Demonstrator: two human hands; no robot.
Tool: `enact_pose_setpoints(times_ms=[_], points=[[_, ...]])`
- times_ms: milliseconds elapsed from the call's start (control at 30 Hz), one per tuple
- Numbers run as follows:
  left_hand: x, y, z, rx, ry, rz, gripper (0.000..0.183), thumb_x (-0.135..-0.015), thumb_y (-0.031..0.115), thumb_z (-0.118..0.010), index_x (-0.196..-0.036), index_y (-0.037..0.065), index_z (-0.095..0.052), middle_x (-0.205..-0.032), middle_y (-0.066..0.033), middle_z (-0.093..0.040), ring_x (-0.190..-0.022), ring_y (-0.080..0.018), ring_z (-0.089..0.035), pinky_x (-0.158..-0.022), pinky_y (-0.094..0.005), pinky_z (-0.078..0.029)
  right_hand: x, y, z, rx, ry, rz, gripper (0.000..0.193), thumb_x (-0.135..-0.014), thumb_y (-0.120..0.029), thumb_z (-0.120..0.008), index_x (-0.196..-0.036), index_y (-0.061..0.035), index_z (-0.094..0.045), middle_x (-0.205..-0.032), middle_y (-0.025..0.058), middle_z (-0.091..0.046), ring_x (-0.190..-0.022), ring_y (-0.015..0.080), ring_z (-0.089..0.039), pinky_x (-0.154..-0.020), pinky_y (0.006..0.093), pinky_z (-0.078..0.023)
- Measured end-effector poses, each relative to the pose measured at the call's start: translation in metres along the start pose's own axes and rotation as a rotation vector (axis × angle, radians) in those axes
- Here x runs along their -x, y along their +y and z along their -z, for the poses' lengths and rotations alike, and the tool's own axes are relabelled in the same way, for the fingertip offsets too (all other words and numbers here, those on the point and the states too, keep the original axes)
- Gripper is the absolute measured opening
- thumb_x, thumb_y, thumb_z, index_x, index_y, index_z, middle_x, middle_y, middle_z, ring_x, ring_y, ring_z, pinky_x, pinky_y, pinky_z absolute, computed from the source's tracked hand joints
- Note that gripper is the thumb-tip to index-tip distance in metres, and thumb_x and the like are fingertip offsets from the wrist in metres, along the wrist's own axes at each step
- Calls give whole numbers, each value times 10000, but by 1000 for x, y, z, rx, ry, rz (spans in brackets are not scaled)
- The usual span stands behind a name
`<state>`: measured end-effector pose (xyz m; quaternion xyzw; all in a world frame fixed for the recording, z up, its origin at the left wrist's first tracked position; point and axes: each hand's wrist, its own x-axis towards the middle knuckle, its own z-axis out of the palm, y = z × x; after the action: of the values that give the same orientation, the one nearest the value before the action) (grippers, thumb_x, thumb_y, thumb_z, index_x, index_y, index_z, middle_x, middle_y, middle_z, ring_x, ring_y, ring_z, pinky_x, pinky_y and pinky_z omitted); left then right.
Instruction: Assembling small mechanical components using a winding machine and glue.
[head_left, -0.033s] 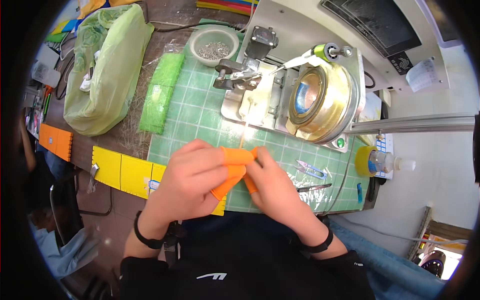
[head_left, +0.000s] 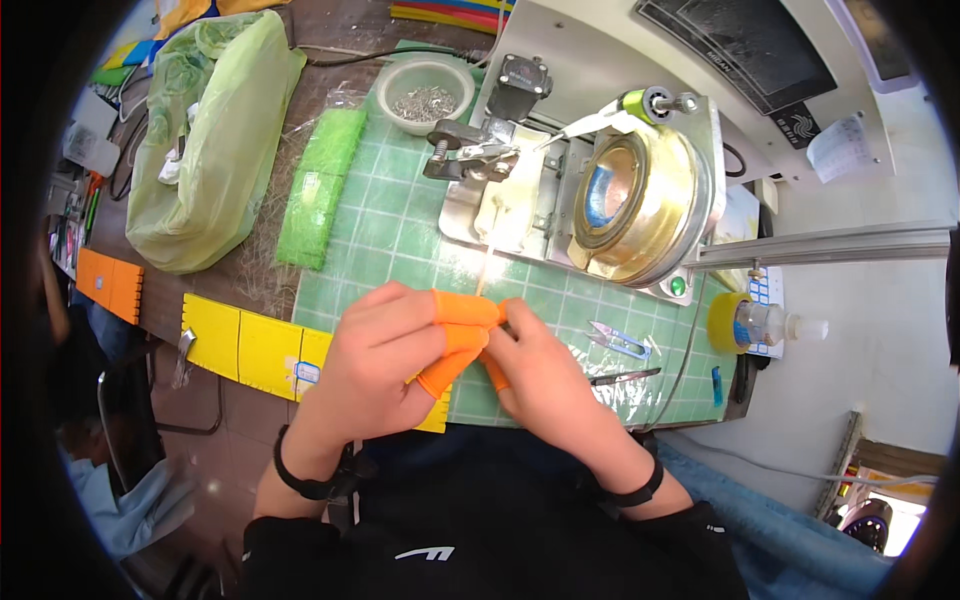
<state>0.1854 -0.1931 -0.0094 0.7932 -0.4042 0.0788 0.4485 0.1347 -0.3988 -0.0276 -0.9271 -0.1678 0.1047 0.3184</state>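
Over the green gridded cutting mat (head_left: 390, 235), my left hand (head_left: 390, 355) and my right hand (head_left: 545, 365) meet, fingertips pinched together. Orange finger covers sit on several fingers of the left and at least one of the right. Whatever lies between the fingertips is hidden. Just beyond them, a thin pale stick or strip (head_left: 487, 265) runs down from the plate of the bench machine (head_left: 520, 225) to near my fingers. To the right of my right hand lie small blue-handled thread snips (head_left: 620, 340) and dark tweezers or a slim blade (head_left: 627, 377).
A bowl of small metal pieces (head_left: 425, 95) stands at the back, left of the machine's gold-coloured round drum (head_left: 640, 205). Left are a green bag (head_left: 215, 150), a green pad (head_left: 320, 190) and a yellow board (head_left: 265, 350). A small bottle (head_left: 765, 325) stands right.
Fingers of my left hand have shifted slightly and show more of their orange covers. Both hands stay together, and the whole view has moved by a hair.
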Motion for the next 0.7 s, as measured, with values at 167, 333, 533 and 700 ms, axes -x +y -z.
enact_pose_setpoints(times_ms=[167, 333, 533, 700], points=[[10, 2, -38, 257, 271, 192, 149, -832, 2, -766, -981, 0, -759, -1078, -135, -734, -796, -216, -672, -665, -297, -531, -1, 7, -12, 42, 186, 156, 194, -821, 17, -642, -1012, 14, -610, -1016, 146, -548, -971, 355, -597, -804, 444, -520], [10, 0, -36, 275, 294, 229, 121, -865, -32, -736, -984, -21, -753, -1088, -139, -722, -750, -143, -662, -579, -223, -511, -10, 4, 7, 42, 229, 109, 204, -833, 5, -680, -1024, 9, -610, -1032, 149, -549, -959, 358, -591, -808, 447, -514], [11, -4, -37, 262, 316, 266, 135, -857, -50, -734, -988, -26, -752, -1076, -150, -720, -756, -157, -659, -601, -242, -528, -23, 3, 13, 102, 438, 137, 361, -856, 4, -717, -1203, 23, -620, -1085, 184, -560, -982, 381, -600, -832, 440, -520], [13, -7, -38, 182, 332, 206, 140, -844, -66, -735, -980, -35, -746, -1066, -161, -726, -820, -196, -693, -657, -259, -561, 12, 15, 14, 56, 450, 145, 455, -901, -12, -698, -1337, 49, -583, -1091, 202, -598, -914, 366, -614, -786, 420, -525]])
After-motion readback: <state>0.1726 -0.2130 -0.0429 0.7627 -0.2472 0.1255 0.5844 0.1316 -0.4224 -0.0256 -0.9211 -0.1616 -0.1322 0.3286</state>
